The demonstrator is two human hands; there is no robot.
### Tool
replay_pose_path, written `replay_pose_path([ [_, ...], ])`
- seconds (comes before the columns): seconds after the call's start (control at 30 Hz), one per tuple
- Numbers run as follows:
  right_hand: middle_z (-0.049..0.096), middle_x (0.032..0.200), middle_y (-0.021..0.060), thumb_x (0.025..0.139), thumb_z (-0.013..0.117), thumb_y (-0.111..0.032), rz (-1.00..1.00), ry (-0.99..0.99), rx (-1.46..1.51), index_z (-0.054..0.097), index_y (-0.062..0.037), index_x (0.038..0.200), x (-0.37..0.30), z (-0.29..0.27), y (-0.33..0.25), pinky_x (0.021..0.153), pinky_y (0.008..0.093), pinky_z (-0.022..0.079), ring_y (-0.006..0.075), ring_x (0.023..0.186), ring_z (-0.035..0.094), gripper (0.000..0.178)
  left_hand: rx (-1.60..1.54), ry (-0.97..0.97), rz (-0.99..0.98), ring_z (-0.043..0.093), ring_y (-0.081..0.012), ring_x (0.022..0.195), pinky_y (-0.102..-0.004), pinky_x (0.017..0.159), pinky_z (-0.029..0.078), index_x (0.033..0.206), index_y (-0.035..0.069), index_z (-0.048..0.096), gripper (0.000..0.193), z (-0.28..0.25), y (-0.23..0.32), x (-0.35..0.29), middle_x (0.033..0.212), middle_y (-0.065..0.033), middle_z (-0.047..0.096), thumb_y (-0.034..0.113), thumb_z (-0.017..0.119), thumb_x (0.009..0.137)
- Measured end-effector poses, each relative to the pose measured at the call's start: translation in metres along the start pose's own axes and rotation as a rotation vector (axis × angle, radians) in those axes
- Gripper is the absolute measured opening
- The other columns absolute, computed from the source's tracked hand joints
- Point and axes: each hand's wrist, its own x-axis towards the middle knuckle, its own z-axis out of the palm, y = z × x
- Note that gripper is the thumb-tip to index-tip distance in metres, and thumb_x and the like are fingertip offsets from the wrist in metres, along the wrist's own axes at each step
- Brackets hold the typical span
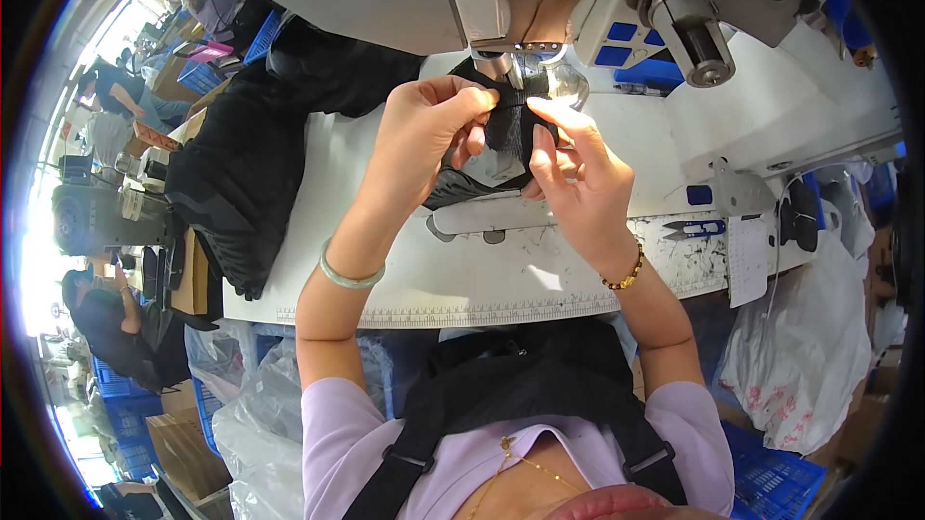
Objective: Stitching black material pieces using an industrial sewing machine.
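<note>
My left hand (429, 134) and my right hand (573, 173) both pinch a small piece of black fabric (508, 134) just below the needle area of a grey sewing machine (578, 0). The fabric is raised a little off the white machine table (482, 269). My left thumb and fingers close on its upper left edge. Fingers of the right hand grip its right side. A pale green bangle is on my left wrist, a beaded bracelet on my right. Part of the fabric is hidden behind my fingers.
A large heap of black garments (251, 154) lies on the table's left end. Blue thread snips (696, 228) rest at the right. White plastic bags (809, 346) hang at the lower right, blue crates (771, 481) below. Other people work at machines on the left (106, 327).
</note>
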Motion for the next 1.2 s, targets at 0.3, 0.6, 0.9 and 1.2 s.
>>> replay_pose_path([
  [0.3, 0.061, 0.097, 0.011, 0.079, 0.062, 0.005, -0.024, 0.002, -0.054, 0.057, -0.0041, 0.112, 0.0, 0.001, 0.002, 0.053, 0.0225, 0.05, 0.0104, 0.07, 0.059, 0.034, 0.018, -0.154, -0.092, 0.054, -0.0071, 0.053, -0.0172, 0.042, 0.039, 0.072, 0.002, 0.058, 0.017, -0.008, 0.001, 0.008, 0.066, -0.0048, 0.057, 0.015, 0.063, 0.082],
  [0.6, 0.061, 0.095, 0.0117, 0.079, 0.063, 0.005, -0.046, 0.012, -0.066, 0.055, -0.0047, 0.113, 0.0, 0.002, 0.003, 0.053, 0.0234, 0.051, 0.0114, 0.068, 0.059, 0.036, -0.051, -0.224, 0.01, 0.057, -0.0105, 0.059, -0.0213, 0.052, 0.049, 0.086, -0.004, 0.062, 0.012, -0.013, -0.003, 0.013, 0.073, -0.0062, 0.06, 0.008, 0.061, 0.083],
  [0.9, 0.061, 0.094, 0.012, 0.079, 0.063, 0.002, -0.038, 0.002, -0.103, 0.054, -0.0027, 0.113, 0.001, 0.002, -0.001, 0.055, 0.025, 0.051, 0.0152, 0.065, 0.06, 0.035, -0.073, -0.234, 0.014, 0.057, -0.0103, 0.059, -0.022, 0.051, 0.049, 0.088, -0.005, 0.063, 0.012, -0.01, -0.001, 0.018, 0.076, -0.0076, 0.062, 0.005, 0.058, 0.083],
  [1.2, 0.06, 0.092, 0.0126, 0.08, 0.062, 0.001, 0.0, -0.016, -0.141, 0.052, -0.0031, 0.115, 0.001, 0.003, -0.004, 0.053, 0.0242, 0.048, 0.0137, 0.057, 0.057, 0.037, -0.109, -0.247, 0.006, 0.057, -0.0092, 0.059, -0.0209, 0.052, 0.049, 0.086, -0.004, 0.063, 0.011, -0.014, -0.004, 0.023, 0.075, -0.0061, 0.061, 0.005, 0.058, 0.083],
])
